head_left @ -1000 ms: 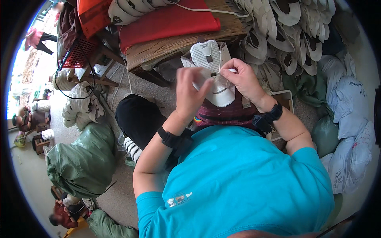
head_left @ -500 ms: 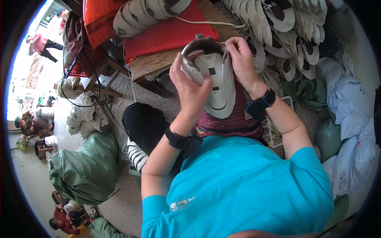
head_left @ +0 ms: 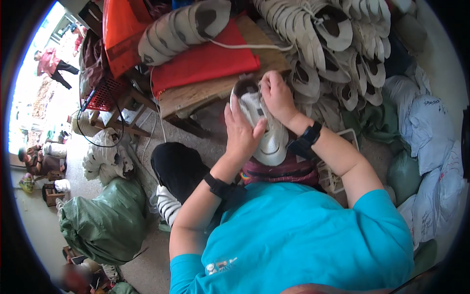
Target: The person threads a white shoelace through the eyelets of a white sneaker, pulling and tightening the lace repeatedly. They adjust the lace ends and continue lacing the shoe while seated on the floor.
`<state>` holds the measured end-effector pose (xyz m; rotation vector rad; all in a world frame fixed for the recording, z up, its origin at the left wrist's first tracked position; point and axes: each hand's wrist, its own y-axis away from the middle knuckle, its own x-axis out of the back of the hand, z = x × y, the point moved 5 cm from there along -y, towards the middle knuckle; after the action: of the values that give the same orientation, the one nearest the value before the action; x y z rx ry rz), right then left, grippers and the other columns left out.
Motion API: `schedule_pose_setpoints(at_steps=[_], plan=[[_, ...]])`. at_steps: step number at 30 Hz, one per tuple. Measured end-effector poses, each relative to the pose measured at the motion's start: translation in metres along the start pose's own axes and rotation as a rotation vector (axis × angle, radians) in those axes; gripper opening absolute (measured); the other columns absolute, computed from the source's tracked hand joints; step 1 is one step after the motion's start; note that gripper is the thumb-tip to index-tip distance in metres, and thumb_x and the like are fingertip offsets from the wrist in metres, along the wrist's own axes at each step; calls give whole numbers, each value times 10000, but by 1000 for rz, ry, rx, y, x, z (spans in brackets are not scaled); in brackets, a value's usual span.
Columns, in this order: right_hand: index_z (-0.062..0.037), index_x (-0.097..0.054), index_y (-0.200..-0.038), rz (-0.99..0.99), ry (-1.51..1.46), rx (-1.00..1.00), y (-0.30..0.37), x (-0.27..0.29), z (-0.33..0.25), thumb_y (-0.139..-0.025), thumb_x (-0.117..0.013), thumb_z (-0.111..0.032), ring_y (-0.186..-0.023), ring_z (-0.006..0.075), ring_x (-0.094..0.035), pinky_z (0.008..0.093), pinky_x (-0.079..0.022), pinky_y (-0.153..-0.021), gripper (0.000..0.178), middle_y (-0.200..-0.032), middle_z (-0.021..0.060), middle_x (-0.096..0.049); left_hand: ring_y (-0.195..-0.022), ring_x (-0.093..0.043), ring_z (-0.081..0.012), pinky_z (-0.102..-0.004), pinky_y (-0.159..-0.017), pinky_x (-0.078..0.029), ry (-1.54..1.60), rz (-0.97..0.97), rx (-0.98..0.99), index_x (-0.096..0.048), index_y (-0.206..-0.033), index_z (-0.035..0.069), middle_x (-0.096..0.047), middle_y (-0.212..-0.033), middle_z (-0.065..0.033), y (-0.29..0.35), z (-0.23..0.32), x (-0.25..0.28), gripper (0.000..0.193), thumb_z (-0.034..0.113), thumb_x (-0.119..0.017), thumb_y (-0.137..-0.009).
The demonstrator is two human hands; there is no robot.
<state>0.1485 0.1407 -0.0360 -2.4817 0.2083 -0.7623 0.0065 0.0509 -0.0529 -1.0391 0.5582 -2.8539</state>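
Note:
A white shoe upper (head_left: pixel 272 147) with a perforated tongue and a dark collar lining lies toe toward me, over a maroon striped cloth (head_left: pixel 279 171) on my lap. My left hand (head_left: pixel 242 128) grips its left side, thumb pressing on the tongue area and fingers along the outer edge. At the collar's right edge, my right hand (head_left: pixel 278 97) is closed in a pinch. Whatever sits between those fingertips is too small and blurred to make out. Both wrists carry black straps with small devices.
Ahead stands a wooden bench (head_left: pixel 196 100) with a red cloth (head_left: pixel 205 68) and a row of nested shoe uppers (head_left: pixel 181 32). Many more uppers (head_left: pixel 313 44) hang at the far right. White sacks (head_left: pixel 426 127) are stacked right; a green sack (head_left: pixel 105 220) lies left. People sit farther off.
Both hands and the shoe upper have come closer to me. The right hand has moved down and left along the collar edge. The view has shifted slightly.

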Motion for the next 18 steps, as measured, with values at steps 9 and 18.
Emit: schedule_pose_setpoints(at_steps=[9,18], plan=[[-24,-549,-1000,36,-241,-78,13,4,18,-953,-586,-79,-800,227,-648,341,-515,-731,82,-879,103,-631,-1342,-302,-519,-519,-1139,-284,31,82,-10,-71,-1507,-66,-249,-1453,-372,6,-17,-10,1012,329,-729,-848],[-12,-569,-972,-11,-289,-40,0,10,2,-952,-583,-75,-830,197,-662,323,-521,-737,68,-890,112,-645,-1345,-324,-493,-505,-1146,-277,89,66,-17,-92,-1486,-95,-297,-1435,-360,0,-22,1,1057,333,-770,-798]])
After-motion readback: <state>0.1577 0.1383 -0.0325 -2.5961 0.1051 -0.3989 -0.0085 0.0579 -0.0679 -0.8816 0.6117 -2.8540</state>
